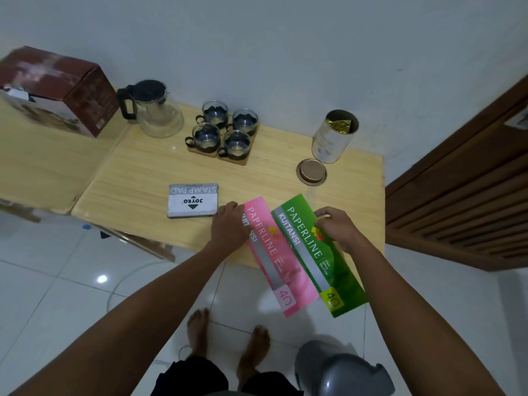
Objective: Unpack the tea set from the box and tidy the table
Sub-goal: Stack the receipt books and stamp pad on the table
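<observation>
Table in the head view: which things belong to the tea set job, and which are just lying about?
Job: brown box, glass teapot, four glass cups on wooden coasters, pink receipt book and green receipt book under the left hand and right hand.
Lying about: stamp pad, open tin, tin lid.

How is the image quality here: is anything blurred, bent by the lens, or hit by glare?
Head view: the box at far left is smeared with blur, while the stamp pad print reads sharply; the wide lens bows the table edges and the wooden door; a bright lamp reflection sits on the floor tiles; light is dim and bluish, shadows soft.
</observation>
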